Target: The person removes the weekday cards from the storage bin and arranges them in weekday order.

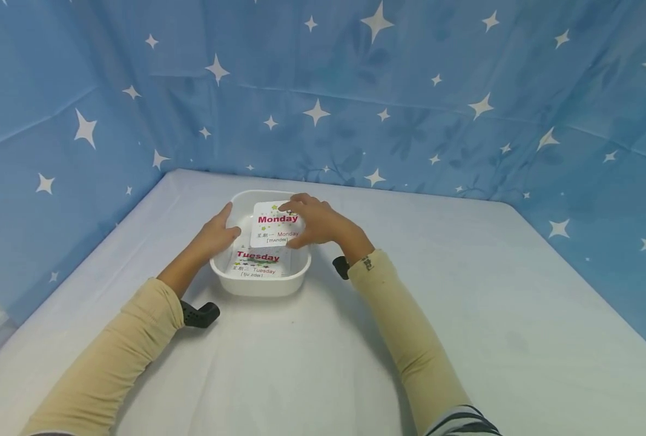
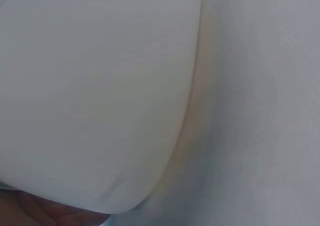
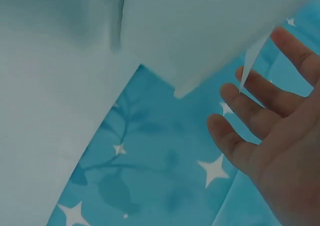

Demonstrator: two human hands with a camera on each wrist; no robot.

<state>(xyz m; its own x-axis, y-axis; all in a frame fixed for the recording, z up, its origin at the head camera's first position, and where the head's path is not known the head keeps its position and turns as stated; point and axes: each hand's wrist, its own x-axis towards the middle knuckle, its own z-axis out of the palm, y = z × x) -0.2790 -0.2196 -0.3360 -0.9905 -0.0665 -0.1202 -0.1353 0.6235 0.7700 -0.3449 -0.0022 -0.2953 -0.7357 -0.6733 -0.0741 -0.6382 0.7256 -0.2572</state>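
A white plastic basin (image 1: 261, 287) stands on the white-covered table. My left hand (image 1: 215, 235) grips its left rim, thumb at the inside; in the left wrist view, fingers (image 2: 50, 213) show at the basin's lower edge. Inside lies a "Tuesday" card (image 1: 257, 261). A "Monday" card (image 1: 270, 229) overlaps it from behind. Over the Monday card's right side is my right hand (image 1: 323, 221), its fingers spread and slightly bent. In the right wrist view, a thin white card edge (image 3: 253, 58) rises past the basin's rim beside the fingertips (image 3: 231, 91); firm contact cannot be made out.
The white tablecloth (image 1: 464, 303) spreads around the basin. Blue curtains (image 1: 344, 72) with white stars hang behind the table and at both sides. A black wrist-camera mount (image 1: 200, 315) sits at my left wrist, and another dark one (image 1: 341, 267) at the right.
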